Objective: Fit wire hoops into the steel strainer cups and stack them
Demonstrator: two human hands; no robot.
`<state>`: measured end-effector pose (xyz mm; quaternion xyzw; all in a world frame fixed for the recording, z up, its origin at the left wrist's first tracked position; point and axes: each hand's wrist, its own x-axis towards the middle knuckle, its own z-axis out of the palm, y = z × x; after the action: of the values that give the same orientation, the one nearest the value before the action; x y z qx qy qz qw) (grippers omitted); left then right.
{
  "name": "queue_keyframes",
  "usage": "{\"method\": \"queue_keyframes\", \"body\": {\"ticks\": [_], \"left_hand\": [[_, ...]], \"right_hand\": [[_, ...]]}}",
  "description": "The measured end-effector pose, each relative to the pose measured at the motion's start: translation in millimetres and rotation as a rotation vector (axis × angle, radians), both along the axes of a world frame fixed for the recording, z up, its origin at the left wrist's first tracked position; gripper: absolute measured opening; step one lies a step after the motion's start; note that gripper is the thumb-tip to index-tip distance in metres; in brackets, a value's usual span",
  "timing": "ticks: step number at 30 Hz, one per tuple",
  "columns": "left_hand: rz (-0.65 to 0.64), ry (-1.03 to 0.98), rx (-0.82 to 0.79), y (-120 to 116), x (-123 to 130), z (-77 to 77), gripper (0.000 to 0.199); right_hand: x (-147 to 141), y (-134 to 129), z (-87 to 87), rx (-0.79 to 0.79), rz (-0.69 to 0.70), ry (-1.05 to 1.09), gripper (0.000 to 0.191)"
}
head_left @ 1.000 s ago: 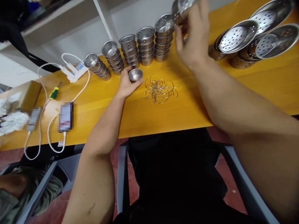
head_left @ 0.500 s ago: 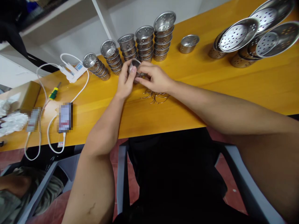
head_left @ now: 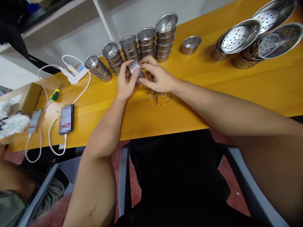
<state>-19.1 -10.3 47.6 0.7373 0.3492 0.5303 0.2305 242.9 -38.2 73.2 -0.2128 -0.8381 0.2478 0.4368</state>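
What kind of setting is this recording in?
Probably a small assembly workbench: stacks of perforated metal cups line a yellow table, loose wire rings lie by both hands, and a screwdriver sits nearby.

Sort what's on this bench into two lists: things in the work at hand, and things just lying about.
In the work:
small steel cup, held by left hand and right hand
wire rings
stacked perforated cups

Lying about:
screwdriver
phone
white cable
power strip
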Motion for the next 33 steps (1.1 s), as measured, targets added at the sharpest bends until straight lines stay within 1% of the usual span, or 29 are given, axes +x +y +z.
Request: {"method": "queue_keyframes", "body": {"ticks": [3,6,11,14,17,21,24,27,33], "left_hand": [[-0.007,0.03,0.018,0.5,-0.9,-3.3,0.091],[0.008,0.05,0.007,-1.6,0.2,-2.6,0.093],[0.024,0.084,0.004,-9.2,2.7,7.5,0.099],[0.033,0.103,0.016,-12.4,3.0,10.9,0.095],[0.032,0.096,0.026,-12.2,2.1,10.1,0.091],[0.017,0.085,0.023,-9.0,-0.3,8.5,0.09],[0.014,0.081,0.02,-7.9,-0.9,8.9,0.09],[0.003,0.089,0.009,-8.4,0.4,8.8,0.089],[-0.021,0.073,0.003,-7.4,2.2,6.2,0.09]], "right_hand": [[-3.8,-3.0,1.5,-0.043,0.022,-0.013,0.064],[-6.8,-5.5,2.1,-0.102,0.032,-0.039,0.057],[-4.8,-4.0,3.0,-0.112,0.032,-0.05,0.055],[-3.3,-1.3,2.9,-0.122,0.055,-0.062,0.054],[-0.8,0.9,4.7,-0.144,0.074,-0.066,0.052],[6.4,1.0,13.9,-0.235,0.116,-0.029,0.059],[10.4,0.4,21.7,-0.334,0.126,0.04,0.07],[10.7,-0.1,26.6,-0.404,0.101,0.064,0.081],[9.2,-7.0,36.6,-0.469,0.031,0.055,0.086]]}}
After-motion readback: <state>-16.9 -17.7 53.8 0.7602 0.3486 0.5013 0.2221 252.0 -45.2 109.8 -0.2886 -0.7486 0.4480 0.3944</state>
